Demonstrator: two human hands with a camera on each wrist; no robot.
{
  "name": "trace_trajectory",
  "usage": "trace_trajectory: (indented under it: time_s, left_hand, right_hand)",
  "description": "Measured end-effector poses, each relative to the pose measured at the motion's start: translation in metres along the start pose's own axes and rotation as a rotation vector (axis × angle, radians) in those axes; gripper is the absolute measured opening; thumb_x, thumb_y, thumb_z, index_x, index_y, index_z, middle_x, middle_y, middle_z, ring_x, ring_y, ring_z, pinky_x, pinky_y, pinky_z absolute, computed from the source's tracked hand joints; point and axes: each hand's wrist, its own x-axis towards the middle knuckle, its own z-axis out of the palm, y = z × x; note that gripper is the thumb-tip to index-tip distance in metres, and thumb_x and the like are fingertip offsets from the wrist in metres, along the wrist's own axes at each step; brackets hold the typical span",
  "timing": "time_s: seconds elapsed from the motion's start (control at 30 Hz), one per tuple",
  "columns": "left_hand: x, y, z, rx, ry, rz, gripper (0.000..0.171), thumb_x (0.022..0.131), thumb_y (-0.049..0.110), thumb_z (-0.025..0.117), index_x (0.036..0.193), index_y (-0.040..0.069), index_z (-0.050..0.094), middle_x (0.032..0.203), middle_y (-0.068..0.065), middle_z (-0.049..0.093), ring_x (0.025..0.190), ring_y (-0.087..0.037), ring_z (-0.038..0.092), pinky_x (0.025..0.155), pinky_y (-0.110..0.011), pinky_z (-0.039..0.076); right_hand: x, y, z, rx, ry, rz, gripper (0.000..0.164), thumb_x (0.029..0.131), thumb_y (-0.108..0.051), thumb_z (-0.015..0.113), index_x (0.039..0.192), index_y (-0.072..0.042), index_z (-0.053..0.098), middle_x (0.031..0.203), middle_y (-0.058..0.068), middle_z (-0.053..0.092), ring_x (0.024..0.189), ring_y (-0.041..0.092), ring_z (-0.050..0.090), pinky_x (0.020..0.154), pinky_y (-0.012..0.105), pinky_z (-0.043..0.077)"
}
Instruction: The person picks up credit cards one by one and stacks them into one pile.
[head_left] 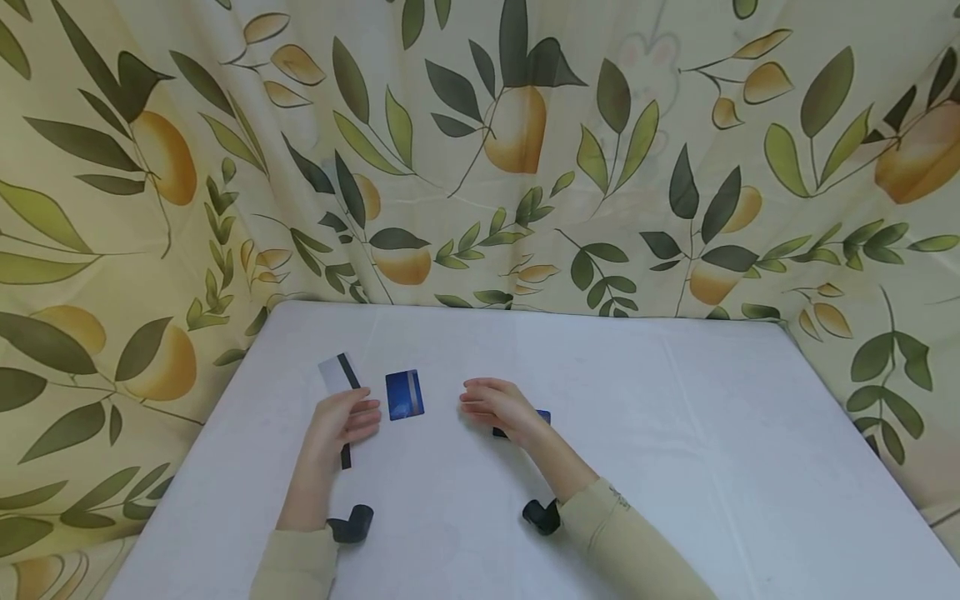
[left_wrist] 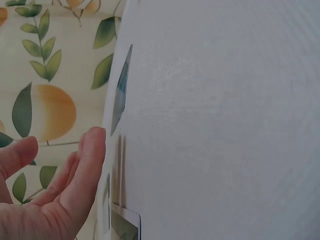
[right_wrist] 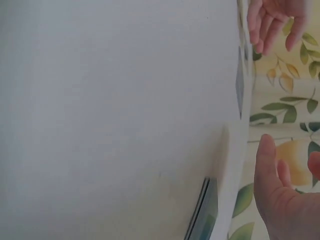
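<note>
My left hand (head_left: 339,421) hovers over pale cards with black stripes at the left of the table. One such card (head_left: 330,375) shows beyond its fingers; a dark stripe (head_left: 346,456) shows below the palm, the rest hidden. Just right of that hand lies a blue card (head_left: 405,395) with a grey stripe. My right hand (head_left: 504,408) is over a small stack of cards (right_wrist: 204,215), which it mostly covers in the head view. Both hands hold nothing, with relaxed fingers and thumbs apart from them in the wrist views.
A white cloth covers the table (head_left: 675,467). Behind it and along its left side hangs a curtain (head_left: 465,208) with a fruit and leaf print. Each wrist wears a black device (head_left: 542,517) close to the sleeve cuff.
</note>
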Motion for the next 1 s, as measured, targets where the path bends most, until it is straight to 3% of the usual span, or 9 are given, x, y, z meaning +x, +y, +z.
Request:
trace_trajectory:
  time_s: [0.33,0.53,1.0]
  left_hand:
    - [0.006,-0.006,-0.004,-0.023,0.014,0.005,0.05,0.092,0.021,0.052,0.128,-0.011,0.04,0.108,-0.02,0.062,0.091,-0.022,0.065,0.08,-0.033,0.053]
    - [0.007,-0.007,-0.004,-0.031,0.008,-0.012,0.047,0.093,0.023,0.05,0.127,-0.008,0.043,0.116,-0.023,0.059,0.099,-0.026,0.063,0.081,-0.035,0.053]
    - [0.008,-0.01,0.005,-0.095,-0.056,-0.008,0.049,0.093,0.023,0.049,0.126,-0.012,0.042,0.113,-0.023,0.06,0.097,-0.024,0.064,0.081,-0.039,0.053]
  right_hand:
    - [0.024,0.007,0.023,0.051,-0.009,0.04,0.041,0.094,-0.019,0.05,0.128,0.003,0.045,0.118,0.022,0.057,0.104,0.029,0.059,0.088,0.036,0.051]
    - [0.034,0.011,0.038,0.057,-0.001,0.063,0.041,0.095,-0.02,0.047,0.13,0.002,0.043,0.118,0.021,0.057,0.102,0.026,0.06,0.085,0.033,0.052]
    - [0.037,0.012,0.052,0.15,-0.017,0.108,0.048,0.097,-0.03,0.043,0.134,0.0,0.041,0.118,0.018,0.058,0.103,0.025,0.059,0.081,0.036,0.054]
